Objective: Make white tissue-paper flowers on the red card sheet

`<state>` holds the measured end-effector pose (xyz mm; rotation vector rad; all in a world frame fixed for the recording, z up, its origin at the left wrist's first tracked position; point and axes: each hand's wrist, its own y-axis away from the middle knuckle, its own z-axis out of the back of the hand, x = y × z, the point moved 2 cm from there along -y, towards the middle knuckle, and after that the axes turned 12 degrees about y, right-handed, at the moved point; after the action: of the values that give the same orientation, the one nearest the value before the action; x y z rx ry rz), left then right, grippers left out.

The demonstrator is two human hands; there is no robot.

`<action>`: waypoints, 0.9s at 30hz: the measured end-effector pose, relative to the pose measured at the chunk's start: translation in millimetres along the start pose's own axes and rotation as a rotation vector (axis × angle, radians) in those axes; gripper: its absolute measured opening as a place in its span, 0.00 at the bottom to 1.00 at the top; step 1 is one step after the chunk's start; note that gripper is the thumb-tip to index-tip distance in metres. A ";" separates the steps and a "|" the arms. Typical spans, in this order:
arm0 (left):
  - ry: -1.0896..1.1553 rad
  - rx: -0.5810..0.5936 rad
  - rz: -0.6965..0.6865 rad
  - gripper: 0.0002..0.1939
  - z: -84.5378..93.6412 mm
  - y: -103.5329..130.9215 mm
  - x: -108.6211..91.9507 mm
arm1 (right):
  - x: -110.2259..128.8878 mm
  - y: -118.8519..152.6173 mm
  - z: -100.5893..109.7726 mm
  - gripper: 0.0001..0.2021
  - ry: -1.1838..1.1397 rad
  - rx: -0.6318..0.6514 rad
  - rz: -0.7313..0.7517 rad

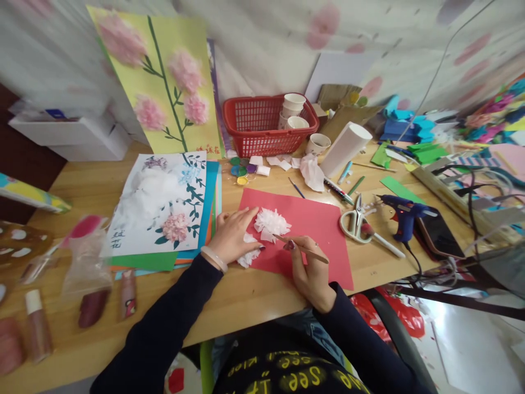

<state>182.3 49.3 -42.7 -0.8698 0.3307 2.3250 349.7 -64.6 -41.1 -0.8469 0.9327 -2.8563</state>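
A red sheet of paper (pixel 315 219) lies on the table in front of me, with a ruffled white paper flower (pixel 272 223) on it. My left hand (pixel 233 235) rests flat at the sheet's left side, fingers stretched out and the index fingertip beside the flower. Under its thumb lies a second clump of white crinkled paper (pixel 248 258), partly covered. My right hand (pixel 309 268) is closed round a thin tan pointed tool (pixel 307 250). The tool's tip meets the flower's lower edge; whether it is tweezers or a stick I cannot tell.
White scissors (pixel 356 221), a blue glue gun (pixel 404 213) and a phone (pixel 441 235) lie to the right. Behind stand a red basket (pixel 262 128) with paper cups and a white roll (pixel 346 148). Finished flower pictures (pixel 164 219) are stacked at left.
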 end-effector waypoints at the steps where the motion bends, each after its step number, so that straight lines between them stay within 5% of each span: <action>1: 0.004 -0.002 -0.001 0.42 -0.4 0.2 0.2 | 0.5 0.1 -0.4 0.09 -0.003 0.001 0.005; 9: 0.020 -0.005 -0.005 0.41 -0.8 0.0 0.3 | 8.2 -4.1 -6.8 0.11 0.040 0.051 0.182; 27: 0.034 -0.001 -0.007 0.37 -0.5 0.7 0.9 | 15.0 -15.1 -24.0 0.12 0.224 0.177 0.287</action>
<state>181.6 48.9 -43.6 -0.9105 0.3408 2.3066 327.0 -41.8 -41.6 -0.3506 0.7321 -2.7630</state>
